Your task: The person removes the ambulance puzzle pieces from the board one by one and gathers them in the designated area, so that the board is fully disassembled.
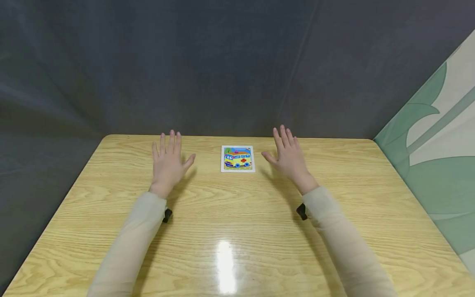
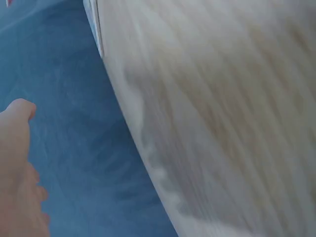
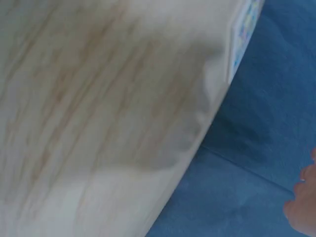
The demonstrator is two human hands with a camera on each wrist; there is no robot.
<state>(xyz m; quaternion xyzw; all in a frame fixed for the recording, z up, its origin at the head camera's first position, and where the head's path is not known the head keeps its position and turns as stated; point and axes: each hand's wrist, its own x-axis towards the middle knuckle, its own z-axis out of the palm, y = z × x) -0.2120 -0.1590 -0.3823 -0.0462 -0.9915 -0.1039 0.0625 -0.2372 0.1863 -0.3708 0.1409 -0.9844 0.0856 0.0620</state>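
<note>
Left hand (image 1: 168,165) and right hand (image 1: 290,161) are hovering empty, fingers apart, flanking the ambulance picture tile (image 1: 238,159), apparently leaving it unobstructed.

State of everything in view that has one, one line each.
Left hand: raised over the table, fingers spread, holding nothing.
Right hand: raised over the table, fingers extended, holding nothing.
Ambulance picture: flat on the table, picture side up, untouched, between the hands.
Table: glossy, reflecting a bright light near its front.
Dark cloth: hanging behind the table, lightly creased.
Sleeves: pulled down to about the wrists.
</note>
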